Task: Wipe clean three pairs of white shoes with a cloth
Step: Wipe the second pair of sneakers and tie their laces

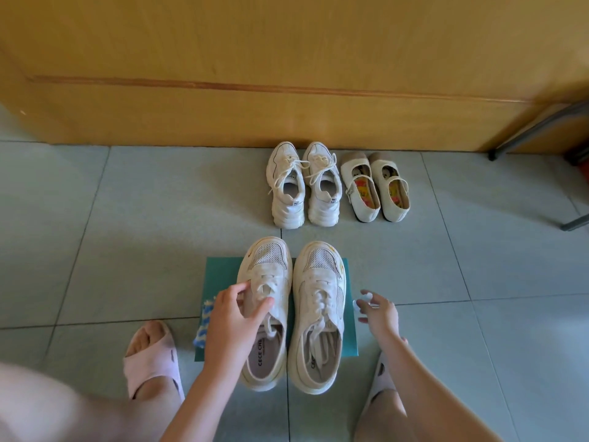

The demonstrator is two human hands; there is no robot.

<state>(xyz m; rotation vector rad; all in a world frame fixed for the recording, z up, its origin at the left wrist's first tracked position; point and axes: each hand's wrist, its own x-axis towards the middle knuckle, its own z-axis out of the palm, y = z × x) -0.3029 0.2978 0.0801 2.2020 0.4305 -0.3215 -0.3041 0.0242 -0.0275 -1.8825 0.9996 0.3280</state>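
1. A yellow wooden panel (287, 59) fills the view far beyond the green mat (223, 272).
2. The grey tiled floor (127, 218) runs under the mat and out to every side of it.
3. The green mat lies flat on the floor, straight in front of the person.
4. A worn white left sneaker (271, 275) and right sneaker (318, 314) stand side by side on the mat, toes pointing away, with marks on their toe caps. Their heels reach past the mat's near edge.
5. A pair of chunky laced sneakers (320, 193) stands beyond the mat, well apart from it and close to the panel.
6. A pair of cream strap flats (363, 189) stands beyond the mat's far right corner, just beside the chunky pair.
7. A foot in a pink slipper (153, 362) rests near the mat's near left corner.
8. The left hand (236, 317) is over the mat's left half; its fingers and thumb curl round the laced upper of the left sneaker, gripping it.
9. The right hand (379, 314) hovers just off the mat's right edge, fingers spread and loose, holding nothing.
10. A blue-and-white cloth (204, 327) lies at the mat's left edge, partly hidden behind the left hand.
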